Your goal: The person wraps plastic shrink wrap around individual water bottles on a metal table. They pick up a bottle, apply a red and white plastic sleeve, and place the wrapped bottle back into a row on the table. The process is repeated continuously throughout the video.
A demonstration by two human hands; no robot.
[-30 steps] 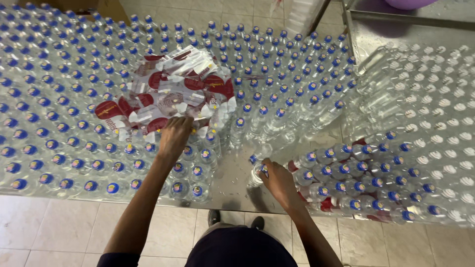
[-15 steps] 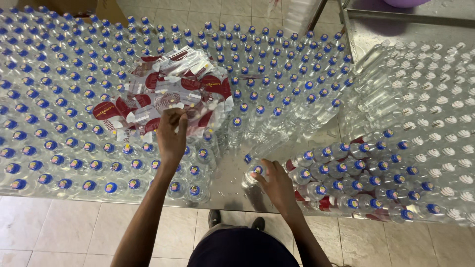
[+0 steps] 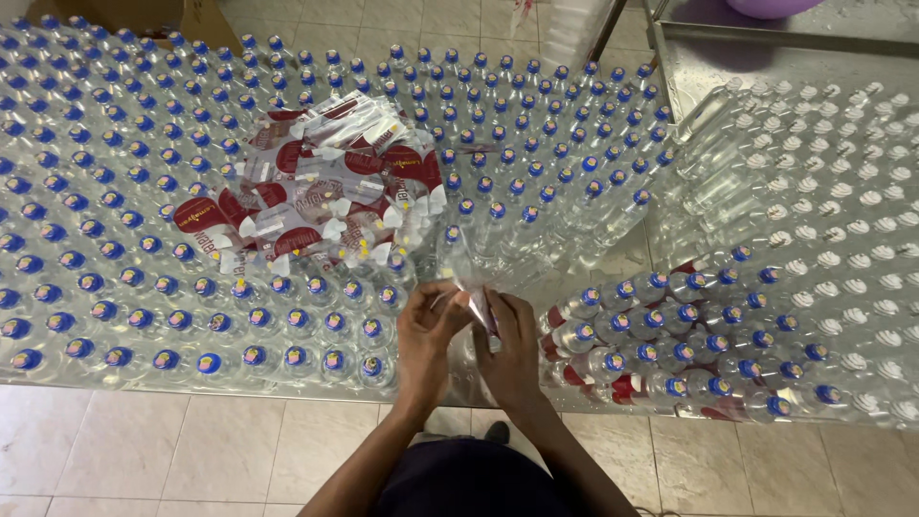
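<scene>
Steel table (image 3: 613, 263): left hand (image 3: 428, 335) and right hand (image 3: 512, 347) pinch a clear label sleeve (image 3: 476, 304) over one bottle; beyond the grip, unlabelled bottles (image 3: 115, 287) (hundreds) remain, few labelled bottles (image 3: 670, 325) beside

The left hand (image 3: 428, 337) leaves the label pile (image 3: 325, 187) and joins the right hand (image 3: 509, 347) on a clear bottle (image 3: 469, 278)

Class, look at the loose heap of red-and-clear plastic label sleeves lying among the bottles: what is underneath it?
The heap of red-and-clear plastic label sleeves rests on top of upright clear plastic bottles with blue caps, which surround it on every side. The caps directly beneath are covered, so how many stand there cannot be seen.
</scene>
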